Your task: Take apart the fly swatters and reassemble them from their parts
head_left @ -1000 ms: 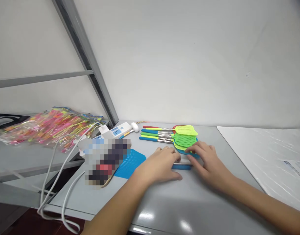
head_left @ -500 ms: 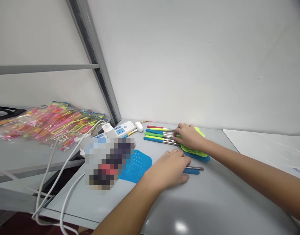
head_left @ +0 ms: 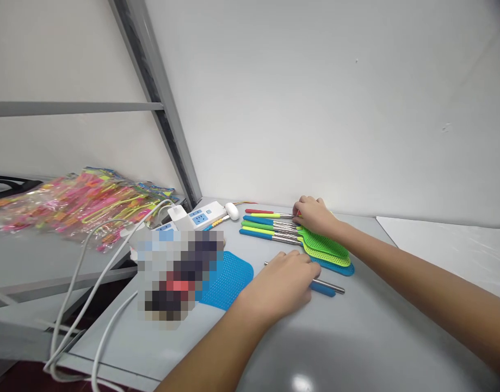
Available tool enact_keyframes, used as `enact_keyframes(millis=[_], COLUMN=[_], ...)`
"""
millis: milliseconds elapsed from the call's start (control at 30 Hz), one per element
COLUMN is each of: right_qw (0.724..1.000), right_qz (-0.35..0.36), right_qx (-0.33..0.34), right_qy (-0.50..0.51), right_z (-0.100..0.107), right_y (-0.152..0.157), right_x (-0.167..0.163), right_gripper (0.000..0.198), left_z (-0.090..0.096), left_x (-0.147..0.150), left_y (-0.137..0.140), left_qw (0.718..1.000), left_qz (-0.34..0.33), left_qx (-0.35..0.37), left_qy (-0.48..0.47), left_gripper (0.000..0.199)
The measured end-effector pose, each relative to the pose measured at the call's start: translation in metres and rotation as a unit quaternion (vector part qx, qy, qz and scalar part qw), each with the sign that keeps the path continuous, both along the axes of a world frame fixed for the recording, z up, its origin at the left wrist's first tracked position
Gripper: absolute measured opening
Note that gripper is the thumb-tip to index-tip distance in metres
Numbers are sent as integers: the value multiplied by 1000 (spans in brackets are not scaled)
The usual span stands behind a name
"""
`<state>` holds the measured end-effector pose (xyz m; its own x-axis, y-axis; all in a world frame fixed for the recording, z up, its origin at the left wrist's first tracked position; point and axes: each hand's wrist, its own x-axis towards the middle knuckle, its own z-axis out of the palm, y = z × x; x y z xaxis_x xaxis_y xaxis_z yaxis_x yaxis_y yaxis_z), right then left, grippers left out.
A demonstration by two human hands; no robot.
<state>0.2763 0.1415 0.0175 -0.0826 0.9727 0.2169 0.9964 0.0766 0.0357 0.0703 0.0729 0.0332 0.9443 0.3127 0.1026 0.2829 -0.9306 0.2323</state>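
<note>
My left hand (head_left: 280, 283) is closed over a slim metal rod (head_left: 333, 287) and a blue handle (head_left: 323, 289), whose ends stick out past my fingertips. Left of that hand lies a blue mesh fly swatter head (head_left: 232, 277); whether it joins this blue handle is hidden under the hand. My right hand (head_left: 315, 214) has its fingers curled down on the far fly swatters, near where rods meet heads. Several fly swatters lie side by side there, with coloured handles (head_left: 255, 230) to the left and a green mesh head (head_left: 325, 243) on top at the right.
White power strips (head_left: 209, 213) with a charger and cables sit at the left, beside a small white case (head_left: 232, 211). A blurred-out item (head_left: 180, 277) covers part of the blue head. Bagged colourful goods (head_left: 98, 201) fill the shelf. White sheeting (head_left: 441, 239) lies right.
My right hand has shifted slightly toward the wall, uncovering more of the green heads. Under my left hand the rod has turned a little, and its left end now shows.
</note>
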Motion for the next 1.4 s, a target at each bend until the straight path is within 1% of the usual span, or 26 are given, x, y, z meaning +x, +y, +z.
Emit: enact_keyframes(millis=[167, 300, 433, 533, 700, 767, 833, 967, 1033, 1067, 1133, 1200, 1267, 1367, 1400], right_qw=[999, 997, 994, 993, 996, 997, 997, 995, 995, 996, 997, 997, 995, 989, 985], right_qz=[15, 38, 66, 79, 72, 67, 61, 62, 60, 62, 58, 45, 35, 24, 17], right_qx=[-31, -66, -89, -82, -32, -12, 12, 72, 75, 68, 41, 2, -35, -82, -100], right_qy=[-10, -4, -3, -14, -39, -46, -47, -18, 7, 15, 34, 57, 81, 119, 139], right_z=[3, 10, 17, 22, 40, 47, 52, 51, 49, 48, 50, 56, 65, 79, 82], right_y=[4, 3, -2, -7, -23, -39, -62, -126, -161, -177, -205, -228, -247, -268, -273], right_x=[-1, 2, 6, 7, 12, 20, 30, 47, 50, 50, 47, 41, 33, 21, 16], right_gripper=[10, 9, 9, 11, 12, 13, 16, 23, 22, 22, 21, 22, 22, 21, 21], left_z=[-1, 0, -1, -2, -1, 1, 3, 7, 12, 15, 21, 26, 28, 27, 26], left_x=[-1, -1, 0, 0, 0, 0, -1, -1, 0, 2, 5, 11, 17, 24, 25], left_y=[1, 1, 2, 2, 3, 2, 1, 1, 2, 1, -2, -11, -24, -49, -57], left_qw=[1000, 999, 999, 998, 998, 998, 998, 997, 993, 988, 967, 944, 940, 948, 948], left_qz=[2, 2, 1, 3, 10, 16, 19, 15, 16, 27, 58, 64, 29, -19, -25], left_qx=[-19, -36, -53, -57, -59, -59, -62, -55, -26, -3, 54, 122, 184, 238, 246], left_qy=[-8, -9, -10, -10, -11, -8, -11, -56, -110, -150, -243, -299, -285, -212, -200], left_gripper=[17, 14, 17, 21, 21, 20, 20, 23, 23, 24, 28, 33, 37, 22, 23])
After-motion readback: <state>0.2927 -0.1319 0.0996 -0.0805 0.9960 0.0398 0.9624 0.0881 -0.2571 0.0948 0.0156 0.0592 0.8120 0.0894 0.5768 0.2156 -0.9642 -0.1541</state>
